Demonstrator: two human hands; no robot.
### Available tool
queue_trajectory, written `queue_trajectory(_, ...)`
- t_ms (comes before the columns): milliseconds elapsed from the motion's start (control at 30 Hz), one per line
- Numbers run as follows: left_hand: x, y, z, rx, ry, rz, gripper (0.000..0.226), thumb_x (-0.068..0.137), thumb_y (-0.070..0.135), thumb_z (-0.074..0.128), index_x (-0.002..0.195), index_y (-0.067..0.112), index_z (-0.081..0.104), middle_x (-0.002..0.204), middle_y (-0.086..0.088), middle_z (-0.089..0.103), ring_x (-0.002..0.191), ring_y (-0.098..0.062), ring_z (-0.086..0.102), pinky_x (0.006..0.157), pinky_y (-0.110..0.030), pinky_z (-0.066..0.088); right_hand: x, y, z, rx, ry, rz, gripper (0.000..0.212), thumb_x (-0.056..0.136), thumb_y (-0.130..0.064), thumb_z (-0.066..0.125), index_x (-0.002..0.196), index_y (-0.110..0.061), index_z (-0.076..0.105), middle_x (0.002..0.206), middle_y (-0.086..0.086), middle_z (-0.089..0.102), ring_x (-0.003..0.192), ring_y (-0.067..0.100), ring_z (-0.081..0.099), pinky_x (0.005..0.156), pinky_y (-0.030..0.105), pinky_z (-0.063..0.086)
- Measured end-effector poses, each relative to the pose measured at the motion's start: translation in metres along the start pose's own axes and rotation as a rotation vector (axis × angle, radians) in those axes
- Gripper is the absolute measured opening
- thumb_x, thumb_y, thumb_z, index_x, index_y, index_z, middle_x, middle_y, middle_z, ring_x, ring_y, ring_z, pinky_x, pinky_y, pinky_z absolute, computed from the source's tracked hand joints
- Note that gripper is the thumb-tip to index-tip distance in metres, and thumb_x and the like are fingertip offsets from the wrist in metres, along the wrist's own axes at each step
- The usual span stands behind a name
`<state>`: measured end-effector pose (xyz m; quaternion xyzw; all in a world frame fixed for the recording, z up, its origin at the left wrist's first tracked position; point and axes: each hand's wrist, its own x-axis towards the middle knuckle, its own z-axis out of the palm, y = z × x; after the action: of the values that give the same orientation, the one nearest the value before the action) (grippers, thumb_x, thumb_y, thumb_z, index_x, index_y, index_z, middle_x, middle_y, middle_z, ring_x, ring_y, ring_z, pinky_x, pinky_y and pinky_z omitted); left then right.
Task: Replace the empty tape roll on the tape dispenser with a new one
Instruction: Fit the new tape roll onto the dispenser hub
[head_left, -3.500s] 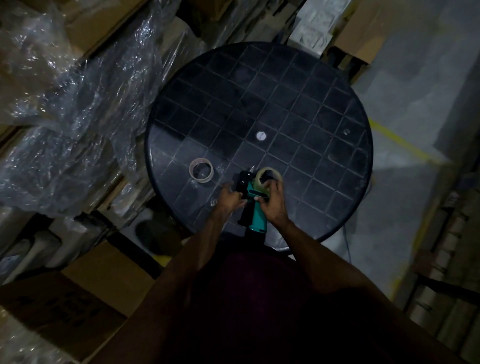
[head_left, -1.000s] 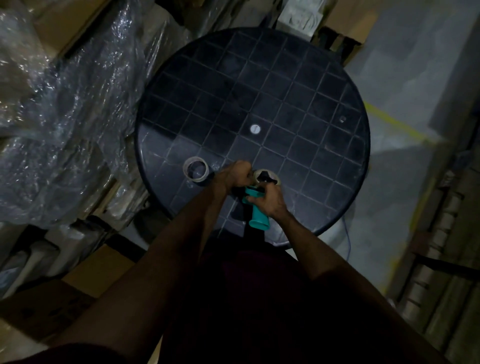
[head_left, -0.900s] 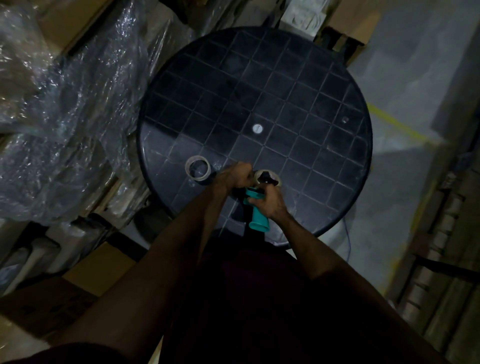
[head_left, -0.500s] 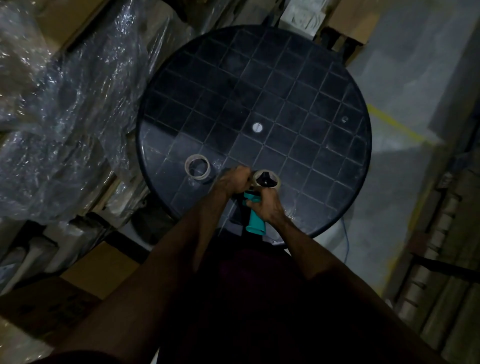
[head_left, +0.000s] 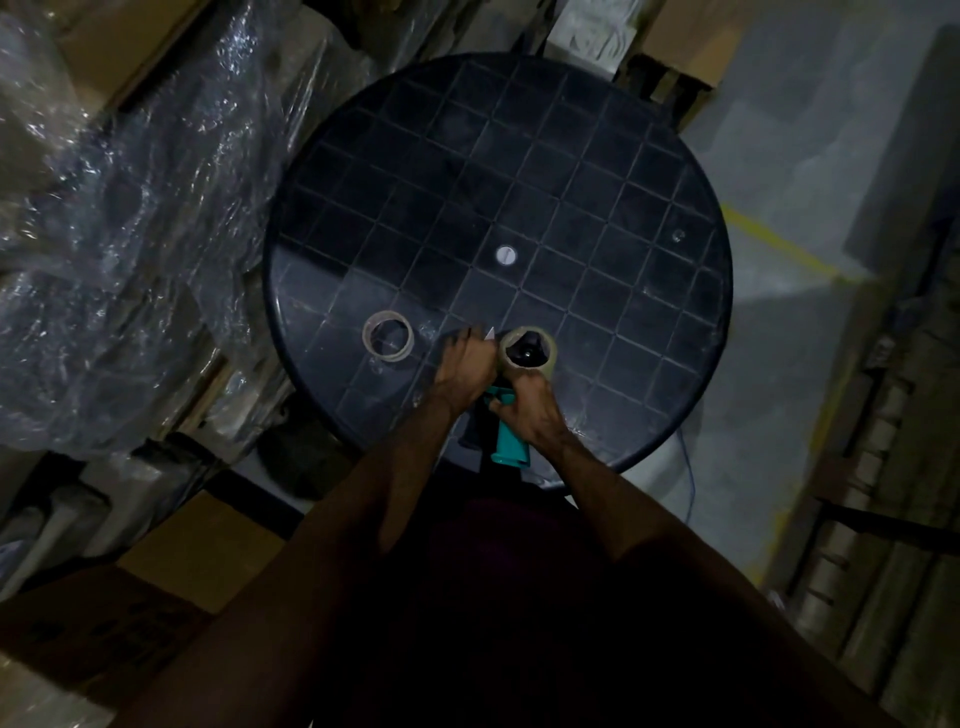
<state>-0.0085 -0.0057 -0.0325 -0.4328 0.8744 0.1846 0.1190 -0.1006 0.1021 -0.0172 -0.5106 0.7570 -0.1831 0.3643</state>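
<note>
A teal-handled tape dispenser (head_left: 509, 441) lies at the near edge of the round black table (head_left: 597, 218). A tan tape roll (head_left: 545, 358) sits on its hub. My right hand (head_left: 532, 408) grips the dispenser just below the roll. My left hand (head_left: 465, 361) is closed at the dispenser's front, left of the roll, where a small pale tip (head_left: 489, 332) pokes out; what the fingers pinch is hidden. A thin empty cardboard roll (head_left: 388, 341) lies flat on the table to the left.
Crumpled clear plastic wrap (head_left: 130, 218) over boxes fills the left side. Cardboard boxes (head_left: 171, 566) sit low left and behind the table. Shelving with rolls (head_left: 883, 493) stands at the right. A grey floor with a yellow line (head_left: 779, 244) lies to the right.
My left hand has moved from beside the handle up to the dispenser's front next to the roll. My right hand keeps its grip near the roll. The view has shifted slightly.
</note>
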Motion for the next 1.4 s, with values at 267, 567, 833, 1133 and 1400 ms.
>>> queue_trajectory(267, -0.003, -0.005, -0.006, -0.137, -0.036, -0.02, 0.046, 0.086, 0.035, 0.06, 0.131, 0.024, 0.06, 0.152, -0.019, 0.032, 0.138, -0.042, 0.027, 0.112, -0.059, 0.023, -0.004, 0.002, 0.0, -0.026, 0.01, -0.018, 0.047, 0.076, -0.01, 0.074, 0.121, -0.01, 0.061, 0.116, 0.008, 0.068, 0.102, 0.02, 0.064, 0.08, 0.022, 0.045)
queue_trajectory(567, -0.004, -0.008, -0.013, -0.148, -0.036, 0.005, 0.032, 0.084, 0.042, 0.065, 0.107, 0.022, 0.074, 0.153, -0.016, 0.033, 0.14, -0.039, 0.025, 0.114, -0.057, 0.021, -0.006, 0.004, 0.001, -0.047, 0.019, 0.012, 0.036, 0.076, -0.015, 0.074, 0.111, -0.01, 0.067, 0.106, 0.007, 0.071, 0.092, 0.02, 0.067, 0.072, 0.021, 0.042)
queue_trajectory(833, -0.005, -0.003, -0.015, -0.076, -0.042, 0.063, 0.023, 0.088, 0.028, 0.058, 0.099, 0.018, 0.076, 0.148, -0.012, 0.041, 0.131, -0.037, 0.033, 0.11, -0.051, 0.026, -0.003, 0.003, 0.0, 0.007, 0.038, -0.003, 0.039, 0.075, -0.013, 0.075, 0.113, -0.012, 0.067, 0.108, 0.006, 0.071, 0.095, 0.018, 0.066, 0.076, 0.024, 0.049)
queue_trajectory(1133, 0.0, 0.006, -0.018, -0.035, -0.066, 0.002, 0.031, 0.083, 0.027, 0.059, 0.107, 0.012, 0.072, 0.143, -0.013, 0.046, 0.128, -0.038, 0.036, 0.105, -0.053, 0.029, -0.003, 0.007, -0.006, 0.057, 0.037, -0.022, 0.038, 0.075, -0.012, 0.074, 0.112, -0.012, 0.067, 0.107, 0.005, 0.072, 0.095, 0.017, 0.067, 0.081, 0.031, 0.055)
queue_trajectory(1400, 0.004, 0.012, -0.015, 0.098, -0.082, -0.022, 0.036, 0.081, 0.028, 0.061, 0.113, 0.015, 0.068, 0.136, -0.012, 0.053, 0.128, -0.039, 0.038, 0.105, -0.057, 0.03, -0.005, 0.007, -0.005, 0.029, 0.01, 0.003, 0.042, 0.075, -0.011, 0.074, 0.116, -0.009, 0.065, 0.112, 0.008, 0.071, 0.098, 0.02, 0.066, 0.081, 0.031, 0.055)
